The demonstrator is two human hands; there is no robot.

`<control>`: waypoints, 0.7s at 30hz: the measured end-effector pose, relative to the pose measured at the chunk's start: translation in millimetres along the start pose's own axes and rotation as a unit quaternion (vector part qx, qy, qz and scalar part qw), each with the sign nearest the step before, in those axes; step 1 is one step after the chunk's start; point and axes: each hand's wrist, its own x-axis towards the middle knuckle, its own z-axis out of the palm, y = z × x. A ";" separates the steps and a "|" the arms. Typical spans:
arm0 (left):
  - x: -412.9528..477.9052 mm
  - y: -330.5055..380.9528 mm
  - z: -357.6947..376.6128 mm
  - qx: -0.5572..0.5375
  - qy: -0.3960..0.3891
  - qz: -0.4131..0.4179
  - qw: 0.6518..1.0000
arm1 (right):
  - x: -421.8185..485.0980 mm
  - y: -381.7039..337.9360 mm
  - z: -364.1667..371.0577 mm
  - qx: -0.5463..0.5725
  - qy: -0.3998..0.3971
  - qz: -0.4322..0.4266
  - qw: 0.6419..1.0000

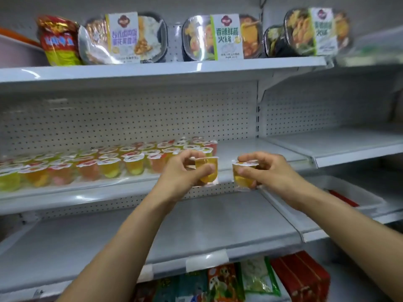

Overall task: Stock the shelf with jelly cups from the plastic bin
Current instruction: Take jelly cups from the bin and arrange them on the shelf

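A person's left hand (185, 171) and right hand (270, 171) each clamp fingers and thumb around a small clear plastic cup of yellow jelly (208, 171) (243, 174), held upright, foil lids up, apparently ready to set down. To the right, on a lower shelf, sits the pale translucent plastic bin (357, 192). Just beyond the hands, the white metal shelf (250, 149) carries tidy rows of multicoloured jelly cups (109, 162), with bare space at their right end. Above, sleeved black ready-meal trays (218, 38) stand facing shoppers.

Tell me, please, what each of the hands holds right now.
Left hand: holding a yellow jelly cup.
Right hand: holding a second yellow jelly cup.
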 end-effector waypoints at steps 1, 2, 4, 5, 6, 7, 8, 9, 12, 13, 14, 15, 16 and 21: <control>11.0 4.9 -0.8 0.011 0.003 0.009 1.000 | 10.8 -2.2 -6.3 -0.011 0.005 -0.004 1.000; 22.4 9.5 -2.3 0.024 0.006 0.017 1.000 | 22.6 -3.9 -11.9 -0.023 0.007 -0.009 1.000; 48.3 16.0 -8.5 0.046 0.008 0.021 0.999 | 48.9 -5.4 -20.8 -0.048 0.008 -0.013 0.999; 61.7 17.4 -12.0 0.056 0.010 0.019 0.998 | 62.7 -5.3 -23.7 -0.059 0.006 -0.013 0.998; 75.6 17.6 -16.3 0.064 0.012 0.016 0.998 | 77.1 -4.2 -25.9 -0.066 0.004 -0.014 0.998; 89.5 17.5 -19.9 0.072 0.015 0.013 0.997 | 92.4 -3.1 -27.4 -0.072 0.003 -0.013 0.997; 104.6 16.8 -23.9 0.080 0.017 0.010 0.997 | 108.6 -2.0 -28.3 -0.079 0.000 -0.012 0.997; 115.7 16.2 -27.4 0.088 0.018 0.006 0.996 | 122.1 -0.5 -27.5 -0.086 -0.004 -0.010 0.996; 155.9 13.2 -35.9 0.130 0.019 0.005 0.991 | 174.1 6.9 -18.9 -0.094 -0.012 -0.019 0.995; 168.8 11.4 -38.4 0.148 0.021 0.008 0.989 | 191.9 9.9 -14.4 -0.098 -0.013 -0.025 0.995; 181.3 9.2 -40.7 0.162 0.025 0.012 0.986 | 209.4 13.1 -9.3 -0.101 -0.014 -0.026 0.994; 193.2 6.5 -43.0 0.172 0.030 0.016 0.984 | 225.6 17.2 -4.6 -0.103 -0.016 -0.025 0.994; 204.7 3.7 -45.5 0.182 0.037 0.018 0.982 | 241.8 22.4 -0.4 -0.103 -0.020 -0.022 0.994; 248.1 -11.7 -54.6 0.210 0.036 0.013 0.977 | 304.2 54.7 17.9 -0.102 -0.047 0.001 0.994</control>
